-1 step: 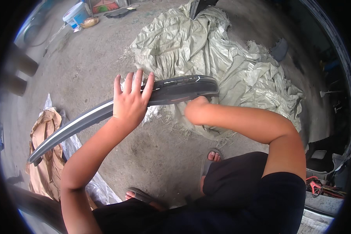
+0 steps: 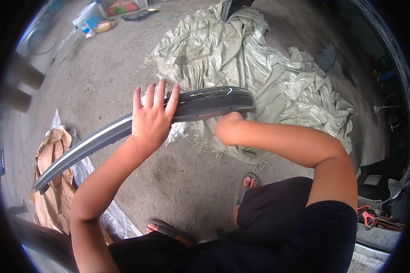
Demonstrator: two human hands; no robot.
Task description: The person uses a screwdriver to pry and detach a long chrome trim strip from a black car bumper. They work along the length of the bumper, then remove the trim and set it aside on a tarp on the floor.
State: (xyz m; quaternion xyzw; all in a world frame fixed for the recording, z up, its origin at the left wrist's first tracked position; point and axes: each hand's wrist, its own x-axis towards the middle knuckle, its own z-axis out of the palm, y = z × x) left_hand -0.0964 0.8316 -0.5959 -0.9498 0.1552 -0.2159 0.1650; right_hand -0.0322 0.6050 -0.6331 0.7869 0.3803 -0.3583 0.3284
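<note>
A long, curved dark trim strip [image 2: 205,107] with a silver band along its narrower part stretches from the lower left to its broad, rounded right end. Across its middle lies my left hand [image 2: 151,117], fingers straight and spread, palm down, thumb out of sight. My right hand [image 2: 231,127] is bent in at the lower edge of the broad end, touching or very close to it. Its fingers are hidden behind the wrist and the strip, so their grip does not show.
A crumpled pale woven sheet [image 2: 214,54] covers the concrete floor ahead. Brown paper [image 2: 54,154] and clear plastic wrap [image 2: 116,218] lie at left. A white and blue bucket [image 2: 89,19] stands far left. Red-handled clamps or cables [image 2: 369,218] are at the lower right.
</note>
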